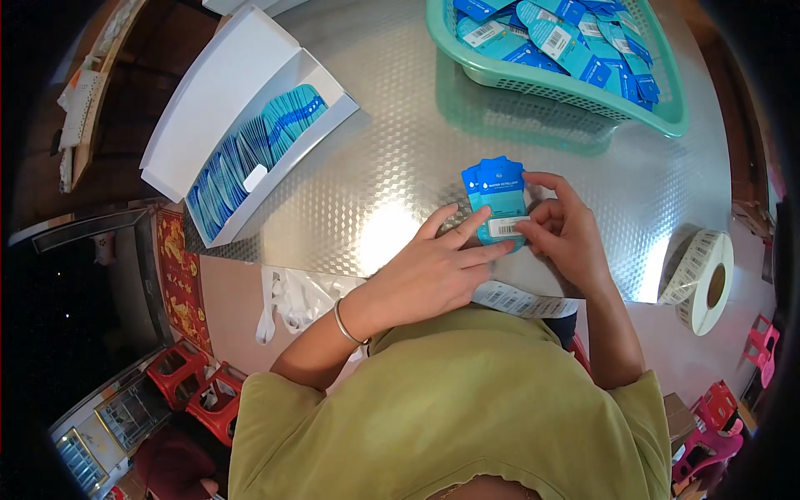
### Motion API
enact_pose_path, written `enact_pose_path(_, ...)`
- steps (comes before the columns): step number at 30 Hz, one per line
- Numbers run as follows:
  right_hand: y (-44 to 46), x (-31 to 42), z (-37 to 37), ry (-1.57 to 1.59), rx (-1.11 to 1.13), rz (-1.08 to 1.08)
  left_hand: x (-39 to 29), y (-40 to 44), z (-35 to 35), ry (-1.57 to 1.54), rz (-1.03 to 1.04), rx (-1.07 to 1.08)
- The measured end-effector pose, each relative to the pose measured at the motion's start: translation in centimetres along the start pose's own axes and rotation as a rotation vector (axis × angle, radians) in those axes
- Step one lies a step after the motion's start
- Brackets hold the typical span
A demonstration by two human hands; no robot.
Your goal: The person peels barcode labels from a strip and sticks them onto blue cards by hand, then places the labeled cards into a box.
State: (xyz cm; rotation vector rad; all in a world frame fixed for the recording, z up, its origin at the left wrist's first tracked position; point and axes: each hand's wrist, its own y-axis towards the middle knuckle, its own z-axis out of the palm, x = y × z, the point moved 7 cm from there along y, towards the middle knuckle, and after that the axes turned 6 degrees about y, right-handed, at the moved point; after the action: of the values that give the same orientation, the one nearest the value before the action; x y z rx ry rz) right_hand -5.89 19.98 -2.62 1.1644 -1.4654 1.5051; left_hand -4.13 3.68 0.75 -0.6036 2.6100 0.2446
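A few blue and teal cards [502,185] lie overlapping on the metal table in front of me, printed side up. A white barcode label [502,227] sits across the lower part of the top card. My left hand [437,271] rests with its fingers spread, fingertips touching that card's left and lower edges. On the other side, my right hand [568,237] pinches the right end of the label with thumb and finger, its index finger stretched toward the card's upper right corner. Near the table's front edge, a strip of barcode labels [523,301] runs beneath my hands.
A green plastic basket [533,82] heaped with labelled cards stands at the back right. An open white box [287,171] with upright rows of cards is at the left. A label roll [707,285] sits by the right table edge. Red stools [212,400] stand below left.
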Motion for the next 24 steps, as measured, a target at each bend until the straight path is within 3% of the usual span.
enact_pose_path(24, 0.12, -0.07, 0.24, -0.098, -0.046, -0.005, 0.02, 0.14, -0.11, 0.015, -0.024, -0.013)
